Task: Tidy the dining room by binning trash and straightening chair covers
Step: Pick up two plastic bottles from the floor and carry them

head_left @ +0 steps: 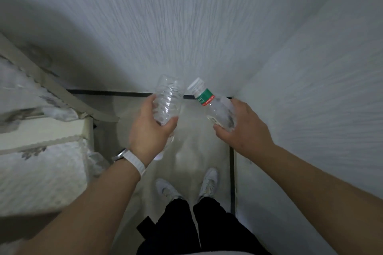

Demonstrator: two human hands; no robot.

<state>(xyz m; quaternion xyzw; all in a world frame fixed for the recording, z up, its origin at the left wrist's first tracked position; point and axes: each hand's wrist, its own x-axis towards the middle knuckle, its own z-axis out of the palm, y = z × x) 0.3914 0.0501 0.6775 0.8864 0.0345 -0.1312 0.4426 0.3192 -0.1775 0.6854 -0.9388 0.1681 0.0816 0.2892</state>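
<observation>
**Bottles in both hands, no bin in sight**

Bottles fill both grips: the left hand wraps a clear ribbed plastic bottle, base pointing up and away; the right hand clasps a clear plastic bottle with white cap and green label, cap tilted towards the left one. Their near ends almost meet. No bin shows; blur smears the patterned covered furniture left of the hands.

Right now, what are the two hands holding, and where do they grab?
Left hand grips a clear ribbed bottle around its middle. Right hand grips a green-labelled bottle around its lower body.
</observation>
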